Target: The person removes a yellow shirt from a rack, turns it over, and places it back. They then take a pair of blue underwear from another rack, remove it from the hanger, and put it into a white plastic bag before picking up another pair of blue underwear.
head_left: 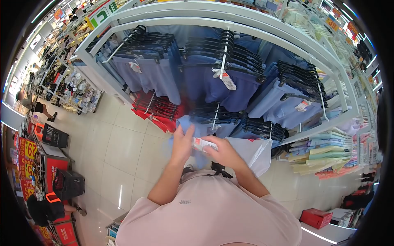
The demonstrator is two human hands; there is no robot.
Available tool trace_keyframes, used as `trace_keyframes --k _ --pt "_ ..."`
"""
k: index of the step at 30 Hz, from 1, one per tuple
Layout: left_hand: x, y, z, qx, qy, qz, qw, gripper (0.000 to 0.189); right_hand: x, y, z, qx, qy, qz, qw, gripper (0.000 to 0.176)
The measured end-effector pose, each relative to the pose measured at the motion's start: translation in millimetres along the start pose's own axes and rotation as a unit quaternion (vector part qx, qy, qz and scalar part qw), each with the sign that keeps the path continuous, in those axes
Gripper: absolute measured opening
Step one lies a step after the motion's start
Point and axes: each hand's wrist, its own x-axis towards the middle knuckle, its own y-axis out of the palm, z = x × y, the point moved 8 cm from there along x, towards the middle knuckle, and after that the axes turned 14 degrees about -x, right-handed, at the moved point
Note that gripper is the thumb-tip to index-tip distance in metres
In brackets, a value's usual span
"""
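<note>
My left hand (183, 142) is closed on a bunched light blue garment (183, 121), which hangs partly blurred below and behind the fingers. Between my two hands is a white tag (205, 144) with a red mark. My right hand (225, 152) pinches the tag's right end. A white translucent plastic bag (255, 155) hangs beside my right forearm; what carries it is hidden. Just ahead, red garments (158, 110) and dark hangers with blue clothes (215, 117) hang on the rack's lower level.
A white metal rack (205, 9) holds blue shorts (232, 91) on black hangers, several with tags. Pastel clothes (322, 153) hang at right. Black shopping baskets (69, 184) stand at left near red displays. One person (35, 104) is farther left, another (47, 207) lower left.
</note>
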Motion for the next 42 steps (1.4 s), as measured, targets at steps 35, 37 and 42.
trace_keyframes --k 35,37,42 --pt "-61 75 9 0.351 -0.057 0.443 0.823 0.063 -12 -23 -13 0.038 -0.031 0.055 0.997 0.029" --pt "-60 75 10 0.325 -0.069 0.425 0.842 0.064 -12 -24 -16 0.041 -0.006 0.048 0.998 0.026" --pt "-54 62 16 0.285 -0.118 0.353 0.883 0.070 -11 -28 -32 0.066 0.019 -0.018 0.997 0.019"
